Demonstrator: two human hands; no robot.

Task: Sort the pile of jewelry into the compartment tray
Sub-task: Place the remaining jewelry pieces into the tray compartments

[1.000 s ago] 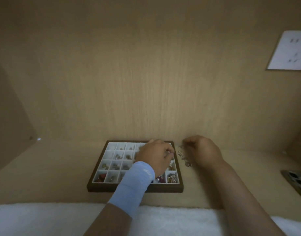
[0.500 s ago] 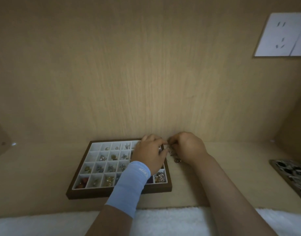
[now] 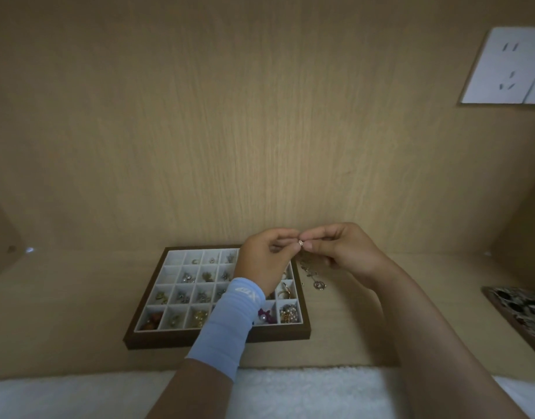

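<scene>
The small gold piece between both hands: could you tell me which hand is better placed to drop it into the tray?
Likely the left: both pinch the gold piece, but the left hand is over the compartment tray, the right hand beside it.

Your left hand (image 3: 264, 261) and right hand (image 3: 351, 252) meet fingertip to fingertip, forearms reaching forward, both thumbs and forefingers pinching one small gold piece (image 3: 301, 243) between them.

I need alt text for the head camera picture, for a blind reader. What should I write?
The left hand and the right hand pinch one small gold piece between their fingertips, over the far right corner of a compartment tray with jewelry in many cells. More loose jewelry lies on the wooden shelf right of the tray.
</scene>
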